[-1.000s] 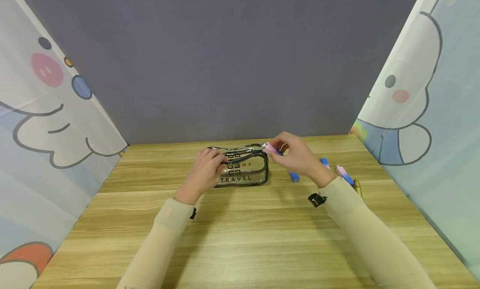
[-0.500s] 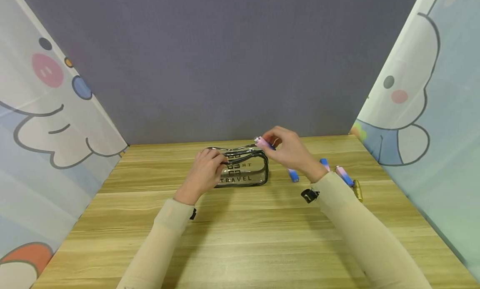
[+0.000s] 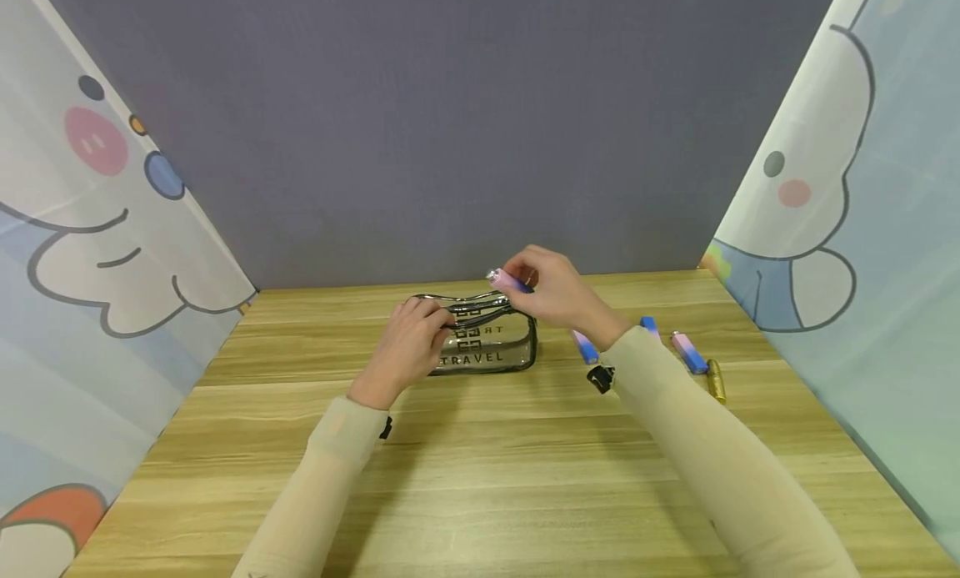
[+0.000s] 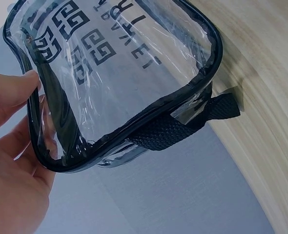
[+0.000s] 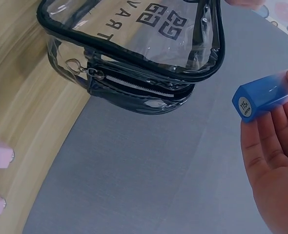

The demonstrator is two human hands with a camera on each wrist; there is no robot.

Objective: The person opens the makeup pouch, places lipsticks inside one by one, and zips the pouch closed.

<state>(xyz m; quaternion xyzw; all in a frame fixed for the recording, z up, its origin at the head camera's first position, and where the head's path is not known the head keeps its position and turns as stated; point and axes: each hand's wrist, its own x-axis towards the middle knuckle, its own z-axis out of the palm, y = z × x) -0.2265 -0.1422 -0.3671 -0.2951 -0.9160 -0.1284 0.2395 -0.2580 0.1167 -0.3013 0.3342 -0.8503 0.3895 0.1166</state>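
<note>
A clear zip pouch (image 3: 487,350) with black trim and TRAVEL lettering stands upright on the table. My left hand (image 3: 408,340) pinches its left upper edge; in the left wrist view, the thumb (image 4: 17,87) lies on the trim and the fingers are behind the plastic. My right hand (image 3: 551,288) holds a pink-to-blue lipstick (image 3: 510,281) between thumb and fingers, above the pouch's right part. Its pink end with the silvery tip points left. A round label shows on the blue end of the lipstick (image 5: 261,97) in the right wrist view.
Right of the pouch, similar lipsticks lie on the wooden table (image 3: 480,478): one near lipstick (image 3: 585,347), one partly hidden lipstick (image 3: 649,326) and one farther lipstick (image 3: 688,352). Beside them lies a gold tube (image 3: 716,382). A grey panel (image 3: 480,144) rises behind the table.
My right hand has moved left and slightly up with the lipstick, from the pouch's right end to above its top. The left hand and pouch have stayed put.
</note>
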